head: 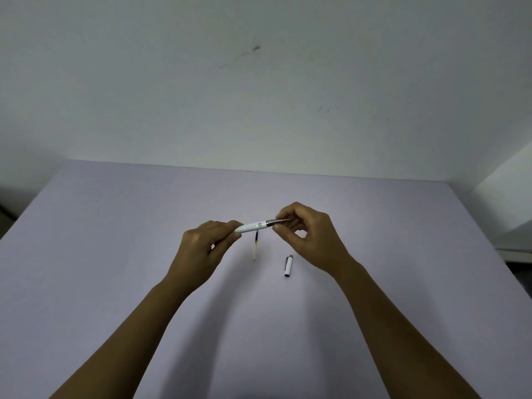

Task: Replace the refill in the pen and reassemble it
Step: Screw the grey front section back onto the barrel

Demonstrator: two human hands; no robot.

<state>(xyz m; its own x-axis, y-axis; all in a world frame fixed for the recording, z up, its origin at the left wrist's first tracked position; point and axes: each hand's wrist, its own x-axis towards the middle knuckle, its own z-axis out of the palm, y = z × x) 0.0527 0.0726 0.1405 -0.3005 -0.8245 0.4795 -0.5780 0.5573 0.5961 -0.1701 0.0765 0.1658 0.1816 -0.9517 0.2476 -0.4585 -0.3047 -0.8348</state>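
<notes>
White pen (254, 226) is pinched at both ends, L hand (201, 249) on barrel, R hand (308, 237) on metal tip. Refill (254, 249) & cap (288, 266) are left on table (115, 226) just below the grip.

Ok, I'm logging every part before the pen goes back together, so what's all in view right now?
Pen barrel: one, white, held in the air between both hands, above the table.
Tip section: one, silver, at the barrel's right end, in the right hand's fingers.
Refill: one, pale with a dark far end, lying on the table just below the barrel.
Cap: one, white with a clip, lying on the table to the right of the refill.
Table: one, lilac, against a white wall.
Left hand: grip on the barrel's left end.
Right hand: grip on the tip section.
</notes>
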